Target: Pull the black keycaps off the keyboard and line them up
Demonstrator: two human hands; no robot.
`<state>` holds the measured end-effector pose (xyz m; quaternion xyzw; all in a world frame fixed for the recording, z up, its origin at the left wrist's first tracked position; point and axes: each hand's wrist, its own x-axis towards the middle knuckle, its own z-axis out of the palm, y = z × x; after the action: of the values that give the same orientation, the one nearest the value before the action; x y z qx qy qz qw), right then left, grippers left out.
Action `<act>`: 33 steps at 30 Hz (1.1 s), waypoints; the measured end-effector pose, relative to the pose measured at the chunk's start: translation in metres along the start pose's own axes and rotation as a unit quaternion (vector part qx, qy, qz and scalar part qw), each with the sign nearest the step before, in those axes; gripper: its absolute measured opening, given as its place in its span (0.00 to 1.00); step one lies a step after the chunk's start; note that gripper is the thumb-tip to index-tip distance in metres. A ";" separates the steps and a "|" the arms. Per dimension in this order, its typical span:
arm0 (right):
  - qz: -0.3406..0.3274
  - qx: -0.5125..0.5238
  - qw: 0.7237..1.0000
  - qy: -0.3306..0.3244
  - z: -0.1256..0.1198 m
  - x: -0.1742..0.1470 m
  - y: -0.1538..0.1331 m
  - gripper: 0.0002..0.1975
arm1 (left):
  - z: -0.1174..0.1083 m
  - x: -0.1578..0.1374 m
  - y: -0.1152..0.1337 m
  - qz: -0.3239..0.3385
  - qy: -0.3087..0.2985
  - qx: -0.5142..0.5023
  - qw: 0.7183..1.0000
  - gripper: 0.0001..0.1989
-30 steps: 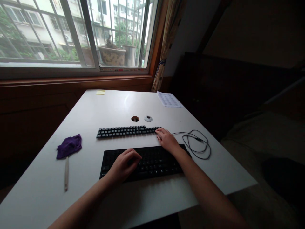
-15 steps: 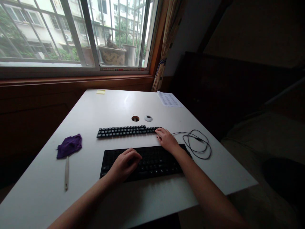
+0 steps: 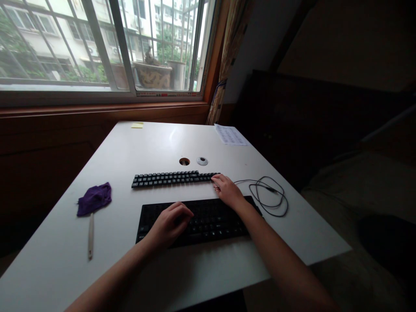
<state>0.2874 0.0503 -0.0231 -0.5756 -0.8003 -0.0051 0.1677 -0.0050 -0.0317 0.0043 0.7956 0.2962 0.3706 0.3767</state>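
Observation:
A black keyboard (image 3: 214, 221) lies near the front of the white desk, with keys on its lower part and a darker upper part. Behind it, loose black keycaps (image 3: 162, 178) stand in several neat rows. My right hand (image 3: 227, 190) reaches over the keyboard, its fingers closed on a keycap at the right end of the rows. Something thin and reddish shows under those fingers, too small to name. My left hand (image 3: 172, 221) rests over the left half of the keyboard, fingers curled in; whatever they may hold is hidden.
On the left lies a purple cloth (image 3: 95, 199) over a pale handle (image 3: 91, 238). A black cable (image 3: 268, 195) is coiled at right. Farther back are a cable hole (image 3: 184, 161), its round cover (image 3: 202, 161), a yellow note (image 3: 137, 125) and a printed sheet (image 3: 231, 135).

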 end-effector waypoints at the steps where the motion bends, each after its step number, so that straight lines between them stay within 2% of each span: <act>1: 0.000 0.000 1.000 -0.001 0.000 0.000 0.000 0.19 | 0.000 0.000 0.000 0.000 0.000 0.000 1.000 0.05; 33: -0.004 0.003 1.000 -0.002 0.003 0.000 -0.001 0.20 | 0.000 0.000 0.000 0.001 0.001 0.000 1.000 0.05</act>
<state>0.2856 0.0503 -0.0255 -0.5723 -0.8027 -0.0018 0.1678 -0.0044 -0.0314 0.0040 0.7956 0.2958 0.3715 0.3762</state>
